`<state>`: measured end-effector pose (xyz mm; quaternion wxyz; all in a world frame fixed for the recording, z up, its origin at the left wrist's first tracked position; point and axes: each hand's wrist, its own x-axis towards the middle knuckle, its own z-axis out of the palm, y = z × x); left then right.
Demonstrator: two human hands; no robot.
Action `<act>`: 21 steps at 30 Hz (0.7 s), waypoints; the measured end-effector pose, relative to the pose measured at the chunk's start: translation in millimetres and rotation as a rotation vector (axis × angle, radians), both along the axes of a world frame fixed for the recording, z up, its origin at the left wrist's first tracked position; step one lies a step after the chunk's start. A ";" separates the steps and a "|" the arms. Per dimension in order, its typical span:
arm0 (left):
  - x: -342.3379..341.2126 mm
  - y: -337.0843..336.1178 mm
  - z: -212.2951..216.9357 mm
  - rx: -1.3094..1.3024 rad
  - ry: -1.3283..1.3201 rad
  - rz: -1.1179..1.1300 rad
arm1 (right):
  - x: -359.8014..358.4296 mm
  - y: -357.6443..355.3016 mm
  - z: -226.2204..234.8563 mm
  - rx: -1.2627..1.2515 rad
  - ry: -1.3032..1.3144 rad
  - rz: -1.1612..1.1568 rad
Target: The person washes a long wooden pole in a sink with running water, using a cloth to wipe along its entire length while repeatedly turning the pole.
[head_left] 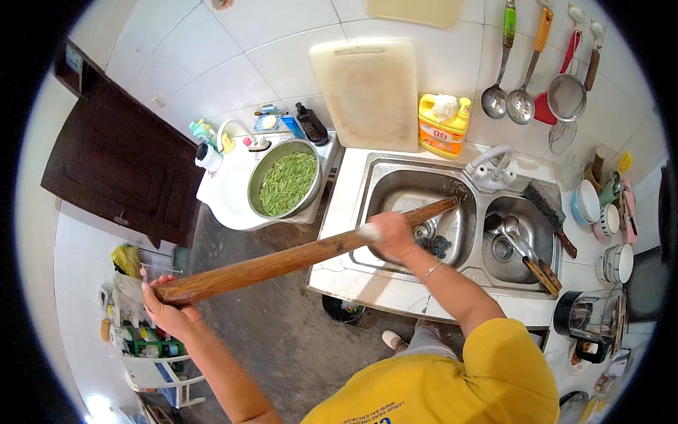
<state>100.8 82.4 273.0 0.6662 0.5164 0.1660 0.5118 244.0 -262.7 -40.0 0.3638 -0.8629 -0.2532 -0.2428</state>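
A long, thick wooden rolling pin (282, 262) slants from the lower left up over the large basin of the steel sink (374, 168). My left hand (171, 316) grips its near left end, fingers wrapped around the wood. Farther along, my right hand (393, 236) is closed around the pin above the sink's front edge. A small white pad (369, 232), blurred, shows between that hand and the wood; whether it is sponge or cloth I cannot tell. The pin's far end lies over the basin, near the drain (423, 232) and a dark scouring pad (436, 246).
Ladles (518, 244) lie in the small basin, with a dark brush (542, 206) along its edge. A pot of green beans (288, 185) rests on the white washbasin (227, 194). A cutting board (367, 99) and yellow detergent jug (443, 131) stand behind. Bowls (614, 263) line the right.
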 end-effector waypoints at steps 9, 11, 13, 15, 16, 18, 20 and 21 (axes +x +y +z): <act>53.3 -107.5 -48.0 -0.130 0.162 -0.224 | -19.5 -34.1 42.2 -0.027 0.335 -0.019; 70.7 -122.6 -91.5 -0.161 0.023 -0.326 | -27.8 -20.7 28.1 0.204 0.190 0.050; 79.7 -136.8 -105.9 -0.156 -0.045 -0.403 | -25.0 -43.5 26.1 0.242 0.260 0.150; 88.1 -155.6 -115.8 -0.148 -0.043 -0.459 | -14.2 -90.5 -3.8 0.439 0.523 0.181; 89.5 -160.1 -123.4 -0.187 0.007 -0.509 | -9.3 -110.3 -21.9 0.696 0.763 0.005; 87.1 -165.4 -152.4 -0.313 0.050 -0.546 | 6.5 -157.2 -1.4 0.393 0.846 -0.508; 88.0 -181.2 -175.5 -0.445 0.084 -0.503 | 21.4 -200.7 -31.1 0.492 0.611 -0.635; 88.0 -183.4 -181.6 -0.444 0.097 -0.493 | 28.2 -221.5 -16.0 0.462 0.739 -0.663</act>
